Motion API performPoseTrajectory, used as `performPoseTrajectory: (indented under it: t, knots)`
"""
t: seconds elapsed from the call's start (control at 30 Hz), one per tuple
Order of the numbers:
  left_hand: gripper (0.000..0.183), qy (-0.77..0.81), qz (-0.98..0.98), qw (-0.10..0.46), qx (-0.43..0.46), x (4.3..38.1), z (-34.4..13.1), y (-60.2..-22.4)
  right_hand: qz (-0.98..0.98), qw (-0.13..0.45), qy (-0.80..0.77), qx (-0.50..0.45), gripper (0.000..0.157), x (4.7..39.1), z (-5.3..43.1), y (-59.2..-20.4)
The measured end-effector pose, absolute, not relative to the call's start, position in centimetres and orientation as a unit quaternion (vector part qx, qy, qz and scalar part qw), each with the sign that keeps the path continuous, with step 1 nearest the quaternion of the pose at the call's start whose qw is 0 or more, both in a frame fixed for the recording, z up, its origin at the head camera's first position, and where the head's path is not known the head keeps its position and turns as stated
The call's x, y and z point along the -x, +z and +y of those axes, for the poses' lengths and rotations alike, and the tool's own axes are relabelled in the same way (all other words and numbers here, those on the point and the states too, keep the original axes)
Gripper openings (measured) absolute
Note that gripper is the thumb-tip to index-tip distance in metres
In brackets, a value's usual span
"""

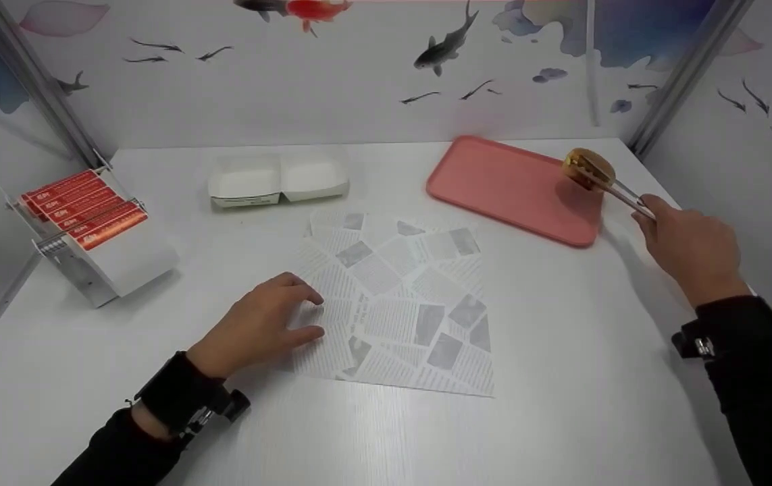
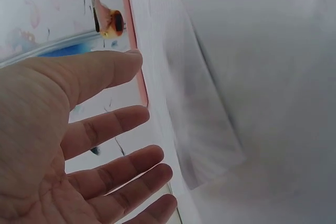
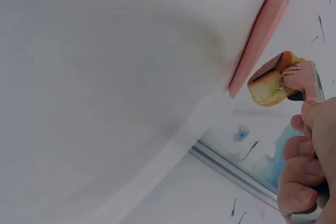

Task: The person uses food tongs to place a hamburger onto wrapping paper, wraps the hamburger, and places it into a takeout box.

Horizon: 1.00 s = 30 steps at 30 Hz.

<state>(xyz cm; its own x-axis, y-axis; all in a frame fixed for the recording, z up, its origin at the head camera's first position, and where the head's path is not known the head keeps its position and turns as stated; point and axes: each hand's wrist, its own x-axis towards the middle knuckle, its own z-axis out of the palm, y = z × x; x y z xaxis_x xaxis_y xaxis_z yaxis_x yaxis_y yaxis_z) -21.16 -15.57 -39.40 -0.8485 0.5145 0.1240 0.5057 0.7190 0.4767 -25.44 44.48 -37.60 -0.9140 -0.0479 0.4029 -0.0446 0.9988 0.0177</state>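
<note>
My right hand (image 1: 693, 250) grips metal tongs (image 1: 622, 194) near the table's right side. Between the tongs' tips is a small burger (image 1: 585, 166), held over the right end of the pink tray (image 1: 494, 183). The right wrist view shows the burger (image 3: 273, 80) raised and tilted, with its bun, a dark layer and a bit of green. Over the left edge of a newsprint-patterned paper sheet (image 1: 392, 317) is my left hand (image 1: 257, 327), fingers spread and holding nothing. In the left wrist view its fingertips (image 2: 134, 116) stand apart from the sheet (image 2: 199, 129).
An open white two-part food box (image 1: 245, 181) lies at the back left. Further left, a white rack (image 1: 95, 287) holds several red-and-white cartons (image 1: 75, 202). Patterned walls (image 1: 358, 88) enclose the table on the back and both sides.
</note>
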Motion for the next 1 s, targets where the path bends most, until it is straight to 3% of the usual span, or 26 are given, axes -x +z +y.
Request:
performPoseTrajectory:
  t: [0.5, 0.77, 0.9, 1.0]
  knots:
    - [0.03, 0.253, 0.925, -0.005, -0.282, 21.1, -15.5, -39.6, -0.941, 0.312, -0.017, -0.127, 0.037, 24.1, 39.0, -35.8]
    - [0.03, 0.248, 0.925, -0.011, -0.287, 21.2, -15.5, -39.7, -0.907, 0.347, -0.028, -0.236, 0.024, 22.6, 34.6, -35.6]
    - [0.028, 0.251, 0.925, -0.011, -0.286, 21.1, -15.6, -39.7, -0.887, 0.366, -0.034, -0.279, 0.041, 22.0, 32.3, -36.0]
    - [0.028, 0.252, 0.924, -0.008, -0.287, 21.0, -15.6, -39.5, -0.877, 0.372, -0.036, -0.302, 0.041, 21.4, 30.8, -36.2]
